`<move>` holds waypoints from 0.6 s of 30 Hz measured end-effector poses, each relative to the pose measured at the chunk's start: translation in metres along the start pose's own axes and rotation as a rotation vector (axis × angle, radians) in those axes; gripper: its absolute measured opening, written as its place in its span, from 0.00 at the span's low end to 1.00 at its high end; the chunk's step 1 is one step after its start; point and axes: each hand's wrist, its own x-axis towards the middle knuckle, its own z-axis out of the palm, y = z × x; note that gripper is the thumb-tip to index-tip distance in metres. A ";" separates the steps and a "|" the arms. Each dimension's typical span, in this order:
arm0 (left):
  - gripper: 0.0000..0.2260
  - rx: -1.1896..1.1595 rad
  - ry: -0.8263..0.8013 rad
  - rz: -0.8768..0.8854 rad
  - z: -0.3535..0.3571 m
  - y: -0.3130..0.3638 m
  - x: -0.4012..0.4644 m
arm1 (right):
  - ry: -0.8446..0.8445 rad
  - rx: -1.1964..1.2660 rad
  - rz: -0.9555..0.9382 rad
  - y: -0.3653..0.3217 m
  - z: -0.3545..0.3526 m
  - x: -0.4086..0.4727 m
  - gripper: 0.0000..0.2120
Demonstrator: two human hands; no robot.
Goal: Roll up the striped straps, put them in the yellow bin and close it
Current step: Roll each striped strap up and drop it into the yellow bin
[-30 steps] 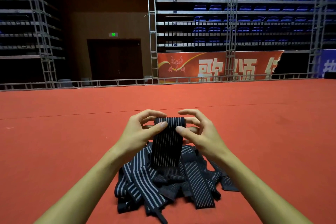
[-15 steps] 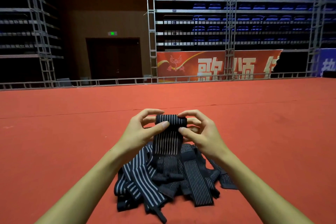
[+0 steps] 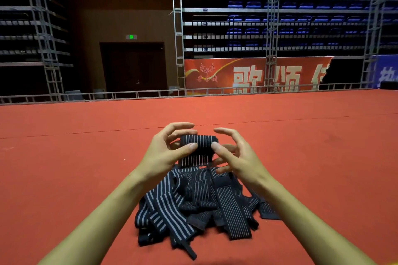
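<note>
Both hands hold one striped strap (image 3: 198, 148) up above the red carpet (image 3: 64, 157): the left hand (image 3: 167, 153) pinches its rolled top between thumb and curled fingers, and the right hand (image 3: 234, 156) presses its thumb against the other end, fingers curled loosely behind. Most of this strap is wound into a tight roll, with a short tail hanging below, so the first roll looks close to finished. Directly beneath lies a tangled pile of loose straps (image 3: 200, 202), none of them rolled. No yellow bin is in view, so by my judgement the task is at an early stage: the remaining rolling, the binning and the closing are all left.
</note>
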 end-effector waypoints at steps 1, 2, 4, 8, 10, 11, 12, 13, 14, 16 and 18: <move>0.21 -0.002 -0.016 0.006 0.000 -0.001 -0.001 | -0.010 -0.003 0.021 0.000 0.000 0.000 0.19; 0.22 0.001 -0.030 0.009 0.000 -0.001 -0.001 | -0.017 -0.002 0.029 0.000 0.000 0.000 0.17; 0.24 0.013 -0.051 0.012 0.000 -0.003 -0.002 | -0.027 0.019 0.013 0.000 0.002 0.000 0.13; 0.23 0.027 -0.045 -0.018 0.001 -0.008 -0.004 | -0.030 0.038 -0.057 0.006 0.001 -0.001 0.15; 0.21 0.015 -0.043 -0.046 0.003 -0.010 -0.005 | -0.028 0.019 -0.079 0.008 -0.001 -0.003 0.17; 0.18 0.013 -0.040 -0.054 0.005 -0.011 -0.006 | -0.030 0.001 -0.088 0.010 -0.003 -0.004 0.17; 0.16 0.015 -0.036 -0.059 0.007 -0.013 -0.006 | -0.035 -0.014 -0.096 0.012 -0.005 -0.006 0.18; 0.15 0.019 -0.031 -0.063 0.010 -0.015 -0.006 | -0.037 -0.029 -0.101 0.014 -0.007 -0.008 0.19; 0.13 0.021 -0.027 -0.065 0.013 -0.017 -0.006 | -0.036 -0.041 -0.103 0.015 -0.009 -0.012 0.20; 0.14 0.013 -0.026 -0.067 0.022 -0.022 -0.006 | -0.030 -0.064 -0.096 0.017 -0.017 -0.020 0.22; 0.16 0.011 -0.034 -0.057 0.034 -0.028 -0.006 | -0.014 -0.088 -0.078 0.018 -0.026 -0.030 0.23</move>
